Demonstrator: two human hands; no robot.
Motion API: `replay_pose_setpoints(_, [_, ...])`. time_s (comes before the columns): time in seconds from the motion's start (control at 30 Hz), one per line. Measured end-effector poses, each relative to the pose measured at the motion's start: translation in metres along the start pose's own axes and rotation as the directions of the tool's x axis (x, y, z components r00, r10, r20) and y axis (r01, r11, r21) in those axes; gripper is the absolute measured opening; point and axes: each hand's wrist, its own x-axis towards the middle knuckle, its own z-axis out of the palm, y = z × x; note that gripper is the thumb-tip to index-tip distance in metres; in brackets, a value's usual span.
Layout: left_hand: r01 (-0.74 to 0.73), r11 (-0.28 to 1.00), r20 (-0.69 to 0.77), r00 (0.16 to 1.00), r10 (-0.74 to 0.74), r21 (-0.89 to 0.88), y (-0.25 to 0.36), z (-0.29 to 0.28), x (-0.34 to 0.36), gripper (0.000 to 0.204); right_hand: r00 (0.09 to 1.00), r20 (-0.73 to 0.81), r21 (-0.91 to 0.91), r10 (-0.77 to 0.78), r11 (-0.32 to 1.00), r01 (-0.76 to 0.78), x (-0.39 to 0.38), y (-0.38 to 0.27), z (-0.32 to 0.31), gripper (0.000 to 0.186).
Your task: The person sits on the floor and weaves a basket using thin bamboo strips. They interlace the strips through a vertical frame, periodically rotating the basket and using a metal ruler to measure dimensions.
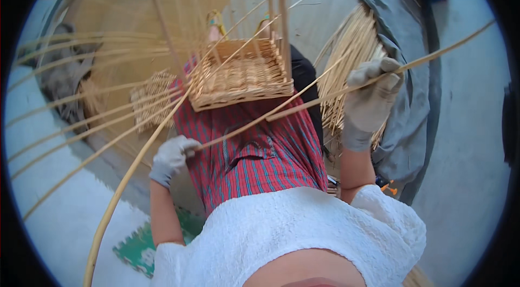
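A partly woven wicker basket [244, 73] rests across my lap, with upright stakes and many long canes fanning out from its left side. My left hand [173, 158], in a grey glove, is closed at the lower left of the basket. Its fingertips pinch the end of a thin cane [238, 131] that slants up to the right. Off to the right, my gloved right hand [372, 95] is closed round a thicker cane [433, 57]. That cane reaches from in front of the basket out past the hand, crossing the thin one.
A bundle of loose canes [352, 49] lies on grey cloth [398, 135] at the right. Another woven piece [154, 100] sits left of the basket. A green foam mat [135, 249] is at the lower left. One long cane [122, 189] sweeps down past my left arm.
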Motion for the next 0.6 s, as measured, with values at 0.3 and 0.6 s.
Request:
replay_pose_setpoints(0.3, [-0.205, 0.962, 0.000, 0.978, 0.208, -0.181, 0.140, 0.087, 0.052, 0.043, 0.959, -0.214, -0.424, 0.183, 0.867, -0.260, -0.009, 0.013, -0.077, 0.014])
replay_pose_setpoints(0.6, [-0.375, 0.911, 0.054, 0.920, 0.389, -0.174, 0.153, 0.093, 0.081, 0.033, 0.906, -0.305, -0.277, 0.292, 0.883, -0.378, -0.058, 0.048, -0.131, 0.014])
